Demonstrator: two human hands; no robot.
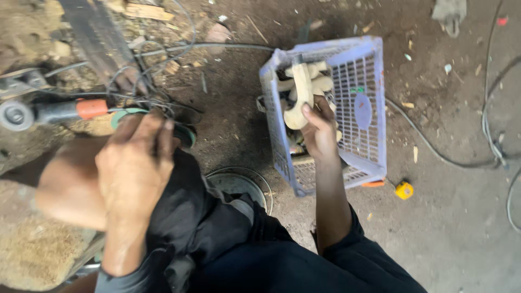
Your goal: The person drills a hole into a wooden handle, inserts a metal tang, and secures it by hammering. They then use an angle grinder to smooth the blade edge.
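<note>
My right hand (320, 133) reaches into a pale blue plastic crate (361, 65) tilted on the dirt floor and grips a pale carved wooden piece (301, 92). Several similar wooden pieces (320, 84) lie in the crate beneath it. My left hand (135, 165) rests on my dark-trousered knee, fingers curled, near a green round tool part (126, 114); I cannot tell if it holds anything.
An angle grinder with an orange collar (89, 108) lies at the left among tangled wires (152, 65). Sawdust piles (32, 252) sit at the lower left. A small yellow object (404, 190) lies right of the crate. Cables (488, 125) snake across the floor. A round metal lid (239, 182) lies beside my knee.
</note>
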